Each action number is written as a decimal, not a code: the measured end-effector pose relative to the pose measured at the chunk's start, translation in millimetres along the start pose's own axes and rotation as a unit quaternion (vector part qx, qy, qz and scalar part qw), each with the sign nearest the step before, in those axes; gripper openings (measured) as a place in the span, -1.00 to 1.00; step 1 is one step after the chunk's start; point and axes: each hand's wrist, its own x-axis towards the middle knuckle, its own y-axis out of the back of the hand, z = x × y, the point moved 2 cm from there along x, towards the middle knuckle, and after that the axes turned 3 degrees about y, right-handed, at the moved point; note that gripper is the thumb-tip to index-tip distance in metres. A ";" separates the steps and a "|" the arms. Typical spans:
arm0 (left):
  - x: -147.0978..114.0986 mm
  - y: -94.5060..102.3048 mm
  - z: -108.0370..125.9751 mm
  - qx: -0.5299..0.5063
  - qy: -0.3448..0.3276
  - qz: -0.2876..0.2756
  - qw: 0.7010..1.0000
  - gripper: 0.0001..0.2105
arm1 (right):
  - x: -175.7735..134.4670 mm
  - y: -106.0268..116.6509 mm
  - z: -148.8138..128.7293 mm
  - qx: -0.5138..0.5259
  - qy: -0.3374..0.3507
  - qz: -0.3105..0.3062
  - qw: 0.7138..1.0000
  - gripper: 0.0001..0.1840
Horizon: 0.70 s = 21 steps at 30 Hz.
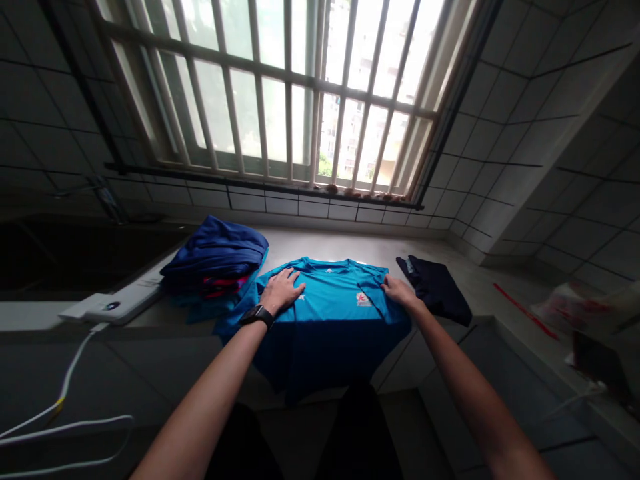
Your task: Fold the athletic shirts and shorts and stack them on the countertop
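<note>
Smooth pale counter (380,245) — draped blue shirt (327,293)

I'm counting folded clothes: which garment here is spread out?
The bright blue shirt under the left hand; the pile to its left and the dark garment to its right are folded.

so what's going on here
A person is handling a blue T-shirt on the counter below a barred window. The left hand lies spread on one side of the shirt, while the right hand appears to pinch the fabric by the opposite sleeve. The shirt's lower part hangs over the counter's front edge. A pile of folded clothes sits on the left, and a dark folded garment lies on the right.
</note>
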 end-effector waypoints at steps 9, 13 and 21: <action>16.2 -10.3 -3.1 0.012 0.018 -0.022 1.000 -0.43 | 18.9 3.2 -44.2 -0.024 -0.044 0.090 0.995 -0.51; 17.5 -13.4 -6.5 0.013 0.005 -0.019 1.000 -0.43 | 15.7 -20.1 -72.0 -0.026 0.027 0.024 0.999 -0.41; 6.4 7.2 12.9 0.039 0.022 -0.006 0.999 -0.49 | 3.6 -41.5 -76.9 -0.005 0.014 0.016 1.000 -0.32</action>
